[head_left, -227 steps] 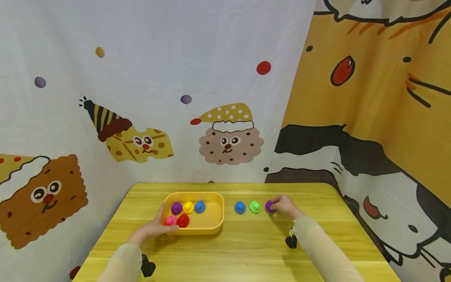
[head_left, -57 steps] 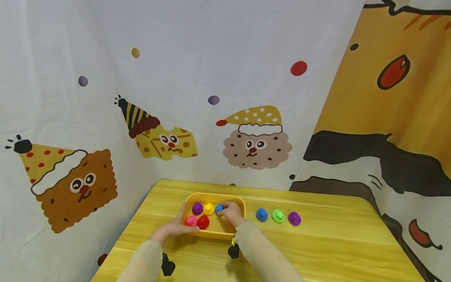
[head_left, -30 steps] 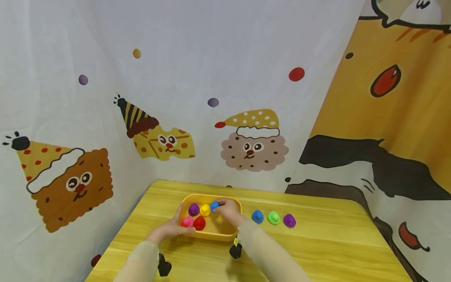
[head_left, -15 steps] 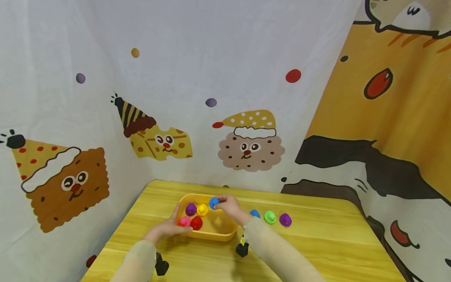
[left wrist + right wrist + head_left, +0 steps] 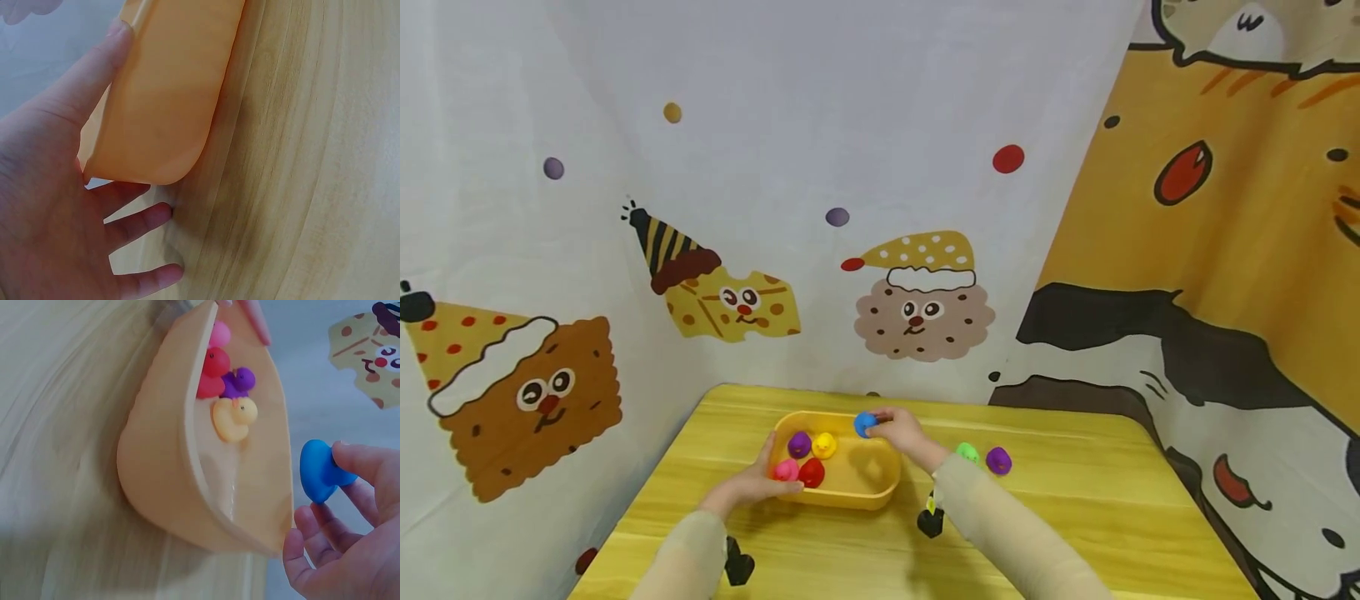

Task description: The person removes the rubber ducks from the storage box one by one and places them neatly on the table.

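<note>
My right hand point(image 5: 901, 430) pinches a blue toy duck point(image 5: 864, 425) between thumb and fingertips. In the head view, the duck overlaps the back rim of the yellow plastic bin point(image 5: 850, 499); in the right wrist view, the blue duck point(image 5: 317, 470) is raised beyond the bin's rim. My left hand point(image 5: 747, 487) grips the bin's left end, its thumb along the front rim, its other fingers around the corner. Inside the bin's left part lie a purple duck point(image 5: 800, 444), a yellow duck point(image 5: 824, 445), a pink duck point(image 5: 786, 470) and a red duck point(image 5: 812, 472).
Right of the bin on the wooden table point(image 5: 1075, 492), a green duck point(image 5: 967, 452) is partly covered by my right sleeve, with a purple duck point(image 5: 998, 461) beside it. A second blue duck there is hidden by my right arm. Printed curtains point(image 5: 760, 167) hang behind.
My right hand first let go of a purple duck on the table, then took hold of the blue duck in the bin. It has lifted it and moved slightly right. The left hand stays.
</note>
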Action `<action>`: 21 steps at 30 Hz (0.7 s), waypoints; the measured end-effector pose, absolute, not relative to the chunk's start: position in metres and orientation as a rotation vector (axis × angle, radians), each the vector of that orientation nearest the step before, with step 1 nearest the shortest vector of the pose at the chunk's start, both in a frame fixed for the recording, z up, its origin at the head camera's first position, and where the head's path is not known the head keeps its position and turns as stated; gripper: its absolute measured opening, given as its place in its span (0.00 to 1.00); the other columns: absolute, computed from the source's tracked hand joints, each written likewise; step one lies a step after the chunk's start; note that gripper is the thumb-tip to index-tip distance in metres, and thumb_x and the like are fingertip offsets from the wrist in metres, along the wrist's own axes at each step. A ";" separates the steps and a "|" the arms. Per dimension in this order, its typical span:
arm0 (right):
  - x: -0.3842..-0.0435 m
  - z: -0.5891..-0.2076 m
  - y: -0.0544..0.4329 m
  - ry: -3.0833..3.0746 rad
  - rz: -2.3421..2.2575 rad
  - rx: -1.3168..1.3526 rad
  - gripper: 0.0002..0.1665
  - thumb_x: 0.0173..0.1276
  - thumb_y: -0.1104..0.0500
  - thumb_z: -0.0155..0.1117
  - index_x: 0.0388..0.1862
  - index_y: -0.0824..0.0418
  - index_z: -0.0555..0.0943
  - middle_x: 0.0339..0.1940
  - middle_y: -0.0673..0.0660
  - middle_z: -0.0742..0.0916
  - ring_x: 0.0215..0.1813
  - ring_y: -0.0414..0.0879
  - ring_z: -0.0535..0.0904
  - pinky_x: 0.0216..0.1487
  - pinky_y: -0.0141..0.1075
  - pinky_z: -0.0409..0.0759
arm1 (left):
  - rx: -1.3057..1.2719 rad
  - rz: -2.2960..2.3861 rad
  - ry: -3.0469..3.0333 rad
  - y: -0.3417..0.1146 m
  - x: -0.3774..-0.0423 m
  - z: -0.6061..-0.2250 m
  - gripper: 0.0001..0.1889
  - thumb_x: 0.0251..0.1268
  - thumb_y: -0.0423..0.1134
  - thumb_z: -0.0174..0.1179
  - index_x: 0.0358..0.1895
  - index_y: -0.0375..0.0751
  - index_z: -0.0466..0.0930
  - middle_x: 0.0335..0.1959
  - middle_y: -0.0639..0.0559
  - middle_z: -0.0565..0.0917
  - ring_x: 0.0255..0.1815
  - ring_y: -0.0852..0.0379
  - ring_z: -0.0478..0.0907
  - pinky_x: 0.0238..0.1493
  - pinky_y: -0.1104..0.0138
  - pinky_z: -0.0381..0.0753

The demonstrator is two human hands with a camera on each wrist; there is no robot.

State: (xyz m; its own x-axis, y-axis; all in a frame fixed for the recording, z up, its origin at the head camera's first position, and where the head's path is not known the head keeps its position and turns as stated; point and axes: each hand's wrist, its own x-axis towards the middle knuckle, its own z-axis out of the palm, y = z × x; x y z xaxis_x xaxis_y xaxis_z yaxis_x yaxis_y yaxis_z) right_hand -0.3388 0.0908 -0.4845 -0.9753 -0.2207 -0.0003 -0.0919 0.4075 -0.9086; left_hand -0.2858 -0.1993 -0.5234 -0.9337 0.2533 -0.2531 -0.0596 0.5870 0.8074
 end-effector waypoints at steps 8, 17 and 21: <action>-0.342 -0.482 0.117 2.626 -1.543 -0.224 0.21 0.60 0.62 0.71 0.53 0.63 0.83 0.49 0.59 0.85 0.52 0.53 0.79 0.53 0.46 0.78 | 0.201 1.286 2.462 -0.200 -0.286 -0.525 0.66 0.55 0.55 0.69 0.74 0.35 0.20 0.73 0.20 0.40 0.69 0.20 0.46 0.66 0.33 0.46; -0.339 -0.480 0.156 2.581 -1.567 -0.192 0.22 0.61 0.60 0.71 0.55 0.61 0.82 0.49 0.56 0.84 0.51 0.51 0.80 0.53 0.48 0.78 | 0.174 1.266 2.447 -0.199 -0.288 -0.524 0.65 0.56 0.54 0.69 0.75 0.36 0.20 0.74 0.24 0.38 0.70 0.21 0.44 0.65 0.32 0.46; -0.336 -0.476 0.173 2.560 -1.595 -0.170 0.22 0.62 0.61 0.70 0.56 0.63 0.82 0.49 0.57 0.84 0.49 0.50 0.80 0.50 0.48 0.79 | 0.180 1.257 2.450 -0.200 -0.289 -0.526 0.64 0.57 0.54 0.68 0.75 0.36 0.20 0.74 0.24 0.37 0.71 0.22 0.44 0.65 0.32 0.46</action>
